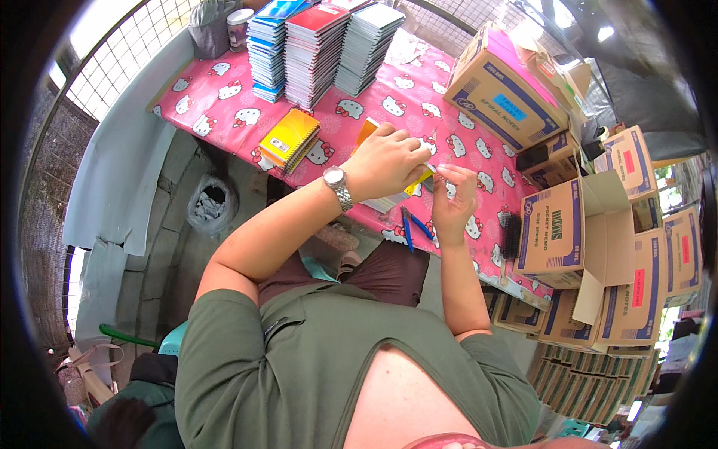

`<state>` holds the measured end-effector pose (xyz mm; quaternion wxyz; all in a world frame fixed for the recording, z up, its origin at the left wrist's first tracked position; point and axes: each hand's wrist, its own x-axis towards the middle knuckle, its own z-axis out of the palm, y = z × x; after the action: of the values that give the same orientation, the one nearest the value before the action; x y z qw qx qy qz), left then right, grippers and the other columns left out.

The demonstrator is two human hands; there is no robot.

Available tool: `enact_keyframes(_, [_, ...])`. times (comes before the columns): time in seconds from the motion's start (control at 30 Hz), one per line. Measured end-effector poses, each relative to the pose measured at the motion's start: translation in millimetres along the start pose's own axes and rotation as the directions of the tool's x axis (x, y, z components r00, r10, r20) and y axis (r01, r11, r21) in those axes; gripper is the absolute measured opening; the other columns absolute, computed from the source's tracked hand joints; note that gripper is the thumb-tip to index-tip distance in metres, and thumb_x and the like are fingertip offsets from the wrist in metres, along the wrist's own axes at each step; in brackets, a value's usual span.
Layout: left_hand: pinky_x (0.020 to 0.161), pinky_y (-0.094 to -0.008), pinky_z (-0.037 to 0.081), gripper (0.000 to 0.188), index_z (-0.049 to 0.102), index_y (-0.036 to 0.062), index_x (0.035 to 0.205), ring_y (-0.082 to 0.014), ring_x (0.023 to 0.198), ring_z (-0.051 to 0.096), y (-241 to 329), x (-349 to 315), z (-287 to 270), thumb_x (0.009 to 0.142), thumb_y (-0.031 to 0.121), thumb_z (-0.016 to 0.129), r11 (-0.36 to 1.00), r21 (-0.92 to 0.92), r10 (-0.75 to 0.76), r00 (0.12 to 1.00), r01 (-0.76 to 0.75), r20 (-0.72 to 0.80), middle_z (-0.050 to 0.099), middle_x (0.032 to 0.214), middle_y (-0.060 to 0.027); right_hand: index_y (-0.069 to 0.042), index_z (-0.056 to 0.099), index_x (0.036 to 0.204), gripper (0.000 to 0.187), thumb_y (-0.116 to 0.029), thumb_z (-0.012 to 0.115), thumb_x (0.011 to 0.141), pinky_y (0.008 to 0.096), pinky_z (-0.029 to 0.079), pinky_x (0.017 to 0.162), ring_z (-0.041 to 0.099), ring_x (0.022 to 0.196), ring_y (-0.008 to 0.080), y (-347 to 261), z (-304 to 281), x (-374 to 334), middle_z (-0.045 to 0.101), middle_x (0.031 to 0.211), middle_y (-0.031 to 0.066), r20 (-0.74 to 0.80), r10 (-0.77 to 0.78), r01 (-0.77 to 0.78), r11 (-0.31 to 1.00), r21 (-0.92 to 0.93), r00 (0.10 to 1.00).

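Observation:
My left hand (389, 161), with a silver watch on its wrist, curls its fingers over a small notepad (385, 202) with white page edges and some yellow and orange cover showing. The hand hides most of the pad. Just to its right, at the pad's edge, my right hand (455, 196) has thumb and fingertips pinched together; what is between them is too small to make out. Blue-handled pliers (413, 227) lie at the table's near edge below both hands. To the left sits a short pile of yellow spiral notepads (290, 139).
Tall stacks of notebooks (318, 56) stand at the back of the pink patterned table (366, 96). Cardboard boxes (508, 90) line the right side, one open box (553, 232) near my right arm. Black wire coils (511, 236) lie beside it. A plastic waste bag (212, 206) stands on the floor.

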<state>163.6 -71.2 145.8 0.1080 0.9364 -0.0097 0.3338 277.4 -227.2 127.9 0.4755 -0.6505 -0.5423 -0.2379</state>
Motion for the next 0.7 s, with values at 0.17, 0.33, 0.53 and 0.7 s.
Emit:
enact_keyframes(0.17, [0.086,-0.041,0.043,0.018,0.059,0.0127,0.102,-0.0229,0.092,0.064,0,-2,-3,0.089,0.024,0.062,0.999,0.017,-0.034,0.999,0.034,0.009,0.066,0.091,-0.0043,-0.007,0.071,0.109,0.025,0.003,0.067,0.086,0.0303,0.05,0.063,0.061,0.074,0.0164,3,-9,12,0.069,0.097,0.0065,0.207,0.144,-0.177,0.972,0.152,0.968])
enact_keyframes(0.33, [0.086,-0.0426,0.042,0.029,0.057,0.0147,0.114,-0.0233,0.091,0.066,7,4,-6,0.089,0.026,0.062,0.996,0.067,-0.07,0.995,0.066,0.068,0.068,0.091,-0.0039,-0.007,0.072,0.116,0.03,0.002,0.067,0.088,0.0269,0.049,0.068,0.058,0.081,0.0126,-11,-31,26,0.063,0.106,0.0052,0.428,0.279,-0.364,0.922,0.131,0.86])
enact_keyframes(0.53, [0.088,-0.0399,0.042,0.022,0.066,0.0134,0.097,-0.022,0.094,0.065,-2,2,2,0.089,0.034,0.066,0.998,0.037,-0.046,0.999,0.046,0.023,0.068,0.09,-0.0032,-0.009,0.074,0.112,0.031,0.002,0.074,0.082,0.0284,0.049,0.074,0.054,0.086,0.0142,9,-16,4,0.055,0.101,0.0046,0.19,0.047,-0.069,0.992,0.109,0.981])
enact_keyframes(0.7, [0.101,-0.0452,0.04,0.033,0.063,0.0127,0.117,-0.0226,0.108,0.062,4,3,2,0.091,0.034,0.064,0.992,0.125,-0.033,0.995,0.02,0.096,0.066,0.108,-0.0047,-0.008,0.073,0.114,0.032,0.002,0.074,0.083,0.0301,0.049,0.076,0.058,0.086,0.019,12,-3,-18,0.058,0.093,0.0059,0.06,0.061,-0.062,0.998,0.023,0.996])
